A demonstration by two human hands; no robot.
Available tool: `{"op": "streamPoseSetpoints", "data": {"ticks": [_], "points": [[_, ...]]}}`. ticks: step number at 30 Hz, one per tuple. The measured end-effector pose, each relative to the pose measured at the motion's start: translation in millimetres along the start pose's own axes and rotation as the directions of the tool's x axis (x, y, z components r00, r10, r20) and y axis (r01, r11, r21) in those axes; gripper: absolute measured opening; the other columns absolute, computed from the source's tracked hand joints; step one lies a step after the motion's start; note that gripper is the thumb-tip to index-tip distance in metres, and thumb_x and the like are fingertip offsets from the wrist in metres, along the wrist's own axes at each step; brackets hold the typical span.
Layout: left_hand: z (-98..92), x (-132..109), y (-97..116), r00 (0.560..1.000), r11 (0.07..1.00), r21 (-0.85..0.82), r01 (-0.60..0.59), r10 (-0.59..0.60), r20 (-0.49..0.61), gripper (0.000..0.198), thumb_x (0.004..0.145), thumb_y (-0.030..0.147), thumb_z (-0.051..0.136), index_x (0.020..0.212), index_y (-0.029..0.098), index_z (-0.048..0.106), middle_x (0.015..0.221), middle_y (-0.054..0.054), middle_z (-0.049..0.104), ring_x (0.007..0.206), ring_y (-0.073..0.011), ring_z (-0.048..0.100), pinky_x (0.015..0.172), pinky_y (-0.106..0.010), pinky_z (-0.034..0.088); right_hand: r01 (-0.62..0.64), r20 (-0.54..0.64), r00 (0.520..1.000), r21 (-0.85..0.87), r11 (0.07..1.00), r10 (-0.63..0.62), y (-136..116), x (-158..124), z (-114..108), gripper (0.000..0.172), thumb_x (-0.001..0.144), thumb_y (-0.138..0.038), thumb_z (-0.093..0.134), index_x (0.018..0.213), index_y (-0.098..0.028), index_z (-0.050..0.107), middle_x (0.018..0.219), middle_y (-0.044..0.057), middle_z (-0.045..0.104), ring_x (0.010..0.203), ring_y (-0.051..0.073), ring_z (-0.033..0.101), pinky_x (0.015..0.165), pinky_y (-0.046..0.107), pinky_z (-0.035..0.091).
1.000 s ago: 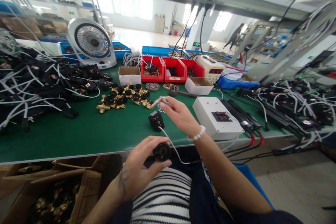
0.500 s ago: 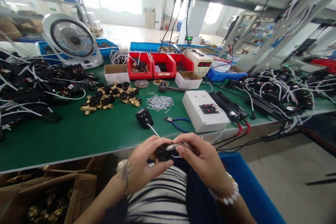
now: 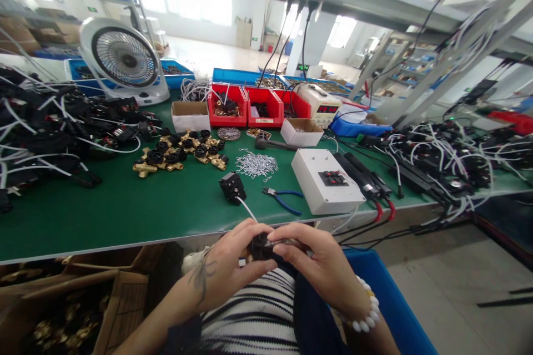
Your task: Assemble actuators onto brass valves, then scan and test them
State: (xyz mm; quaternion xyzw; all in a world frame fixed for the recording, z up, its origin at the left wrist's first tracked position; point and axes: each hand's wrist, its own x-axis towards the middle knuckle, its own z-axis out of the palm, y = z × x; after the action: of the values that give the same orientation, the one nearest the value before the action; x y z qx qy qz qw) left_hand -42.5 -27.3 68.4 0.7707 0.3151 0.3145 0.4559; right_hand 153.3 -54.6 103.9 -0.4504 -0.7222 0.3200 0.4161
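Note:
My left hand (image 3: 233, 260) is wrapped round a black round part (image 3: 260, 246) with a bit of brass under it, held over my lap in front of the table edge. My right hand (image 3: 314, 252) pinches a slim metal piece (image 3: 280, 242) whose tip meets the black part. Behind my hands, a black block (image 3: 232, 187) with a white tube lies near the table edge. Blue-handled cutters (image 3: 285, 195) rest to its right. Further back are a pile of silver clips (image 3: 257, 164) and brass fittings with black caps (image 3: 175, 151).
Red bins (image 3: 264, 112), white cartons (image 3: 190, 116) and a fan (image 3: 125, 60) stand at the back. A grey box (image 3: 327, 181) sits right of the cutters. Tangled black assemblies with white tubes lie at both sides. Below are a cardboard box (image 3: 120, 310) and a blue bin (image 3: 387, 299).
The view has shifted slightly. My right hand's metal piece now lies flatter against the black part, and both hands keep their holds.

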Motion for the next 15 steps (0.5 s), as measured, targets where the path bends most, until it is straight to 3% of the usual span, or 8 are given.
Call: {"op": "streamPoseSetpoints", "data": {"ticks": [5,11,15], "points": [[0.2,-1.5,2.7,0.997,0.998,-0.009,0.057,-0.056,0.054,0.031,0.092,0.038,0.059,0.12,0.025,0.058,0.11,-0.004,0.062,0.104,-0.021,0.059,0.093,-0.033,0.047,0.016,0.103,0.995,-0.027,1.0,-0.014,1.2,4.2,2.4,0.009,0.092,-0.025,0.063,0.093,-0.023,0.072,0.088,0.002,0.076,0.079,0.016,0.071,0.075,0.025,0.054],[8.8,3.2,-0.5,0.994,0.999,0.018,0.05,-0.048,-0.098,0.023,0.087,0.034,0.065,0.108,0.026,0.063,0.099,-0.001,0.065,0.09,-0.0181,0.062,0.079,-0.027,0.05,-0.058,0.018,0.998,-0.046,0.997,0.059,6.4,-1.1,12.2,0.01,0.091,-0.025,0.062,0.1,-0.023,0.066,0.088,0.001,0.073,0.076,0.015,0.068,0.07,0.023,0.052],[9.3,2.2,-2.3,0.993,0.999,0.031,0.017,-0.014,-0.117,0.022,0.087,0.036,0.066,0.107,0.026,0.064,0.099,-0.001,0.066,0.092,-0.0183,0.064,0.083,-0.027,0.052,0.014,-0.03,0.999,-0.04,0.999,-0.016,8.5,-2.5,13.3,0.009,0.094,-0.027,0.058,0.092,-0.021,0.065,0.082,0.002,0.071,0.07,0.013,0.065,0.066,0.022,0.05]]}}
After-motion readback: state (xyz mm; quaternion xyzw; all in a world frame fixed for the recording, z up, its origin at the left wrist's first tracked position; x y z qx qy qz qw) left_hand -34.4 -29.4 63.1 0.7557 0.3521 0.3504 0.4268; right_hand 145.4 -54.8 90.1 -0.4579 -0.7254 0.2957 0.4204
